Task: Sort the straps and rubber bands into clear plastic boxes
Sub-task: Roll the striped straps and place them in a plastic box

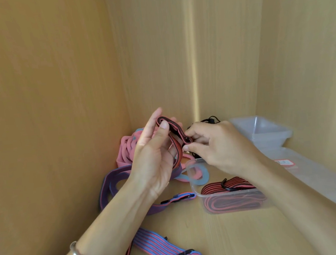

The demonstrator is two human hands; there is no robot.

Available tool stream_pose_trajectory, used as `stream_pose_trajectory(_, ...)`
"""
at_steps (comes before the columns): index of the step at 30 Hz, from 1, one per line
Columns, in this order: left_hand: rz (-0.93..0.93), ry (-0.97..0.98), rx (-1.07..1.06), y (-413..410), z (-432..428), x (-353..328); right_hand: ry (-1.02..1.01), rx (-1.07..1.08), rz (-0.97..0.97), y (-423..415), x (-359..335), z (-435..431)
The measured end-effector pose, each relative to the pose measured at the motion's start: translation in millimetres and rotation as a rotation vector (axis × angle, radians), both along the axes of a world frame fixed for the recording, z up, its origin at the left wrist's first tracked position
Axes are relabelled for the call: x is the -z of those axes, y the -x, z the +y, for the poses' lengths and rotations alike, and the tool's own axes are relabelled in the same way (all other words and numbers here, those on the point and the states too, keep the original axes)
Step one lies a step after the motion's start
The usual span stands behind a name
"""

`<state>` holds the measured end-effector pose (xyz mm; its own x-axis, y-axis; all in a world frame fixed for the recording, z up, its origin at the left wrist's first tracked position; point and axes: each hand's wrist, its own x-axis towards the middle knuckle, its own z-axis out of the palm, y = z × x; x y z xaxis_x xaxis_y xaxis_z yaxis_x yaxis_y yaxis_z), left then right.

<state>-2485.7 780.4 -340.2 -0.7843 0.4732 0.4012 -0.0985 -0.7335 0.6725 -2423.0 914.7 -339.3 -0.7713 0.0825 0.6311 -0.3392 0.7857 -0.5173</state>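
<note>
My left hand (155, 154) holds a folded red-and-black strap (174, 132) upright, thumb pressed on its top fold. My right hand (216, 146) pinches the same strap's lower loop end and a black hook beside it. Below the hands a clear plastic box (199, 194) holds a coiled red-and-black strap (227, 187) with a black hook. Pink rubber bands (127, 150) lie piled in the back corner. A light blue band (201, 177) lies beside the box. A purple strap (111, 183) loops on the shelf floor. A blue-and-red striped strap (157, 245) with a hook lies near me.
Wooden cabinet walls close in on the left, back and right. Empty clear boxes (263, 132) stand stacked at the back right. A clear plastic bag with a red label (305, 169) lies at the right. A bracelet sits on my left wrist.
</note>
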Motion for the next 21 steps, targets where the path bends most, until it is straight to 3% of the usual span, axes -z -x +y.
stream_pose_trajectory(4, 0.01, 0.005, -0.016, 0, -2, -2, 0.041, -0.011, -0.048, -5, -2, -9)
stream_pose_trajectory(7, -0.007, 0.027, -0.029, -2, -1, -1, -0.054, 0.09, -0.084, -8, -4, -18)
stream_pose_trajectory(10, -0.005, 0.029, -0.051, -4, 0, -1, -0.148, 0.248, -0.017, -8, -5, -28)
stream_pose_trajectory(13, 0.037, 0.04, -0.064, -6, 1, 0, -0.129, 0.275, 0.032, -8, -3, -30)
stream_pose_trajectory(18, 0.32, 0.344, -0.358, -2, 2, 6, -0.134, 0.336, 0.132, -5, -2, -27)
stream_pose_trajectory(21, 0.496, 0.469, -0.408, -5, 4, 9, -0.156, 0.332, 0.165, -5, 0, -28)
